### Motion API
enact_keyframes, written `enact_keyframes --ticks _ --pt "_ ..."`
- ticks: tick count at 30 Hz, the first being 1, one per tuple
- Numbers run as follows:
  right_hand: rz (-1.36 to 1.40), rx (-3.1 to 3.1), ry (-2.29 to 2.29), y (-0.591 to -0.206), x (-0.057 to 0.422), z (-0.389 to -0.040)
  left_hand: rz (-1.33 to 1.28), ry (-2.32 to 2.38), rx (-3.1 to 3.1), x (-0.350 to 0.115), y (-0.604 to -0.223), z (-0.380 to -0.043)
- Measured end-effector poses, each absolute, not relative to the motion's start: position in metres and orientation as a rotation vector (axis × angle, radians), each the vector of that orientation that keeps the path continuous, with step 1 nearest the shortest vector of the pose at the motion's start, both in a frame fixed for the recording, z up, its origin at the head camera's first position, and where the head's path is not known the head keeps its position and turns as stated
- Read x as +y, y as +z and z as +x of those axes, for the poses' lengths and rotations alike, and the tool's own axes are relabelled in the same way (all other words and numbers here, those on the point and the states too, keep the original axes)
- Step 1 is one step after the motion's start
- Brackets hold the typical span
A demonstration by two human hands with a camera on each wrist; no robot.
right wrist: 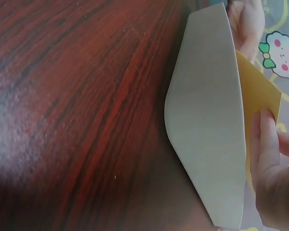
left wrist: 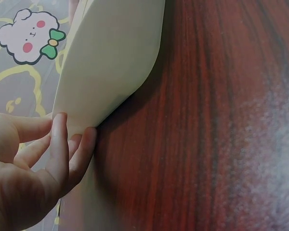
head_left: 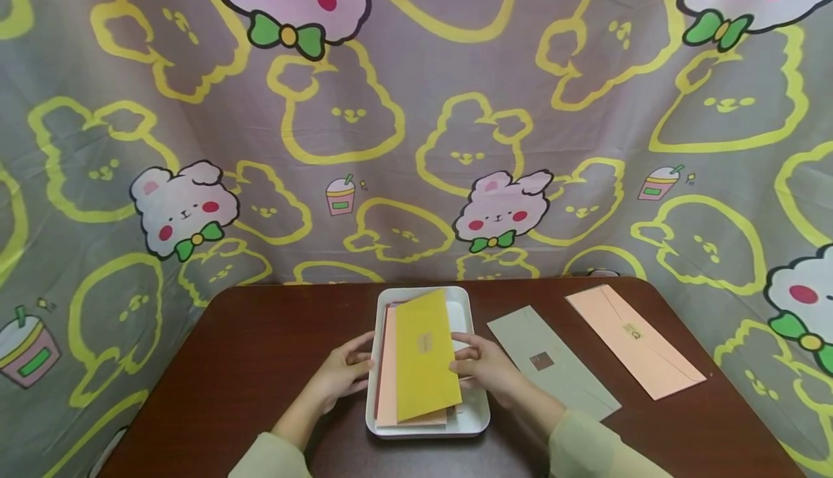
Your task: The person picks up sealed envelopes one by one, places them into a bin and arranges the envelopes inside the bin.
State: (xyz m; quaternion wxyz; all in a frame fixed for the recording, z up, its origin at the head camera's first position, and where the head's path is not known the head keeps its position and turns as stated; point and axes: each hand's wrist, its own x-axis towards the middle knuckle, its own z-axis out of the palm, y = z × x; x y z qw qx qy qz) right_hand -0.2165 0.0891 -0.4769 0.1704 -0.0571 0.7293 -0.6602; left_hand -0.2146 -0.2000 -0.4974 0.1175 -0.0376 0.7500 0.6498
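Observation:
A white tray (head_left: pixel 478 419) stands on the table with a small stack of envelopes in it. My left hand (head_left: pixel 340 373) grips the tray's left rim; in the left wrist view its fingertips lie against the outer wall (left wrist: pixel 111 57). With my right hand (head_left: pixel 489 366) I pinch the right edge of a yellow envelope (head_left: pixel 423 384), which is tilted over the stack. Beneath it lies a peach envelope (head_left: pixel 387 391), and a dark red edge shows at that one's left. In the right wrist view, thumb and fingers hold the yellow envelope (right wrist: pixel 257 91) above the tray wall.
Right of the tray, a grey-green envelope (head_left: pixel 573 384) with a brown label lies on the dark wooden table (head_left: pixel 273 333). Farther right lies another peach envelope (head_left: pixel 651 359) with a gold label. A patterned curtain (head_left: pixel 403 174) hangs behind the table's back edge.

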Motion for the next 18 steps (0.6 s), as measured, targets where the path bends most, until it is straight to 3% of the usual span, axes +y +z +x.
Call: enact_keyframes --ticks 18 --pt "-0.258 1.974 -1.756 -0.4742 0.0908 -0.2109 -0.110 1.897 2.200 -0.1992 -0.4991 -0.2155"
